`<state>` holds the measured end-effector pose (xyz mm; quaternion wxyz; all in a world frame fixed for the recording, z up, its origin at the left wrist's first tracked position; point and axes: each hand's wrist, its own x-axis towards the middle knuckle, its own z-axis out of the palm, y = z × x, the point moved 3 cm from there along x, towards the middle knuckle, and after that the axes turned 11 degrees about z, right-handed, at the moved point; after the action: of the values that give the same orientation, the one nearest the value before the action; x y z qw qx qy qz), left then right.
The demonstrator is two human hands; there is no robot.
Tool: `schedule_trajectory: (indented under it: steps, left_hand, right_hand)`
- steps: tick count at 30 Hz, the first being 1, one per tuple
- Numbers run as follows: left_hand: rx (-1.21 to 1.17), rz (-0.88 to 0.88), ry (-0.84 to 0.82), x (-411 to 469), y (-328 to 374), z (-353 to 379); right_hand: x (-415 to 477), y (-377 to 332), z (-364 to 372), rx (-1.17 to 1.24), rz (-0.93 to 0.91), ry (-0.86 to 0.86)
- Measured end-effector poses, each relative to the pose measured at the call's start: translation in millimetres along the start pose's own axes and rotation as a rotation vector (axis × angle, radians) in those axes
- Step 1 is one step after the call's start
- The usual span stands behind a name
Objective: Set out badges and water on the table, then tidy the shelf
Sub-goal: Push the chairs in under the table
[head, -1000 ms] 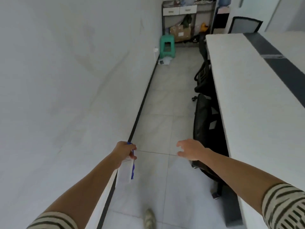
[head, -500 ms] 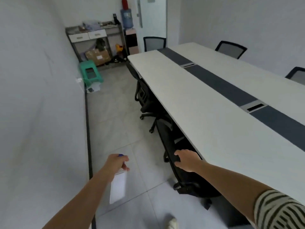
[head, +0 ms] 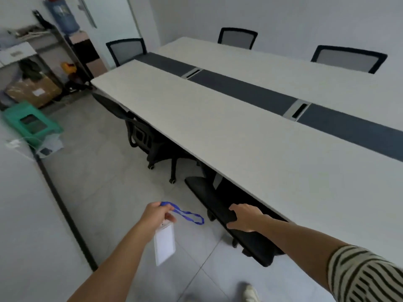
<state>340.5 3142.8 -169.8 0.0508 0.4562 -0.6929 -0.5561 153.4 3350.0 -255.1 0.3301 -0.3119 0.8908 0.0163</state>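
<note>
White walls and a pale tiled floor enclose a narrow meeting room, most of it taken up by a long white table (head: 239,136) with a dark strip down its middle. No badge or water is seen on the tabletop, so the setting-out is judged to be at its start.

A badge (head: 164,245) is held by the left hand (head: 156,214), which is closed round the top of the holder where the blue lanyard (head: 188,214) is attached. Held that way, the clear sleeve hangs straight down over the floor, just beside the table's near edge but not above it, and the loop of the lanyard is left free, sticking out to the right.

The black chair (head: 255,245) is tucked under the table edge, and its back is gripped by the right hand (head: 245,216), with the fingers curled over the top rim and the thumb below. The hands are kept apart, each occupied with its own thing. The grip on the chair is probably taken either for support or so that the chair can be shifted and the seat's place reached.

A shelf (head: 43,44) stands in the far corner, with a cardboard box (head: 32,92) stowed low and a water jug (head: 63,18) beside it.
</note>
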Motion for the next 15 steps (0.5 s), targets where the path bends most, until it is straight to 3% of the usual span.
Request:
schedule_trajectory:
  steps: [6, 9, 15]
  left_hand:
    - [0.187, 0.098, -0.177, 71, 11, -2]
    - [0.235, 0.104, -0.313, 90, 14, 2]
    - [0.272, 0.040, -0.416, 110, -14, 10]
  right_hand:
    - [17, -17, 44, 0.142, 0.279, -0.075]
    - [16, -28, 77, 0.066, 0.408, -0.038]
    - [-8, -41, 96, -0.051, 0.458, 0.052]
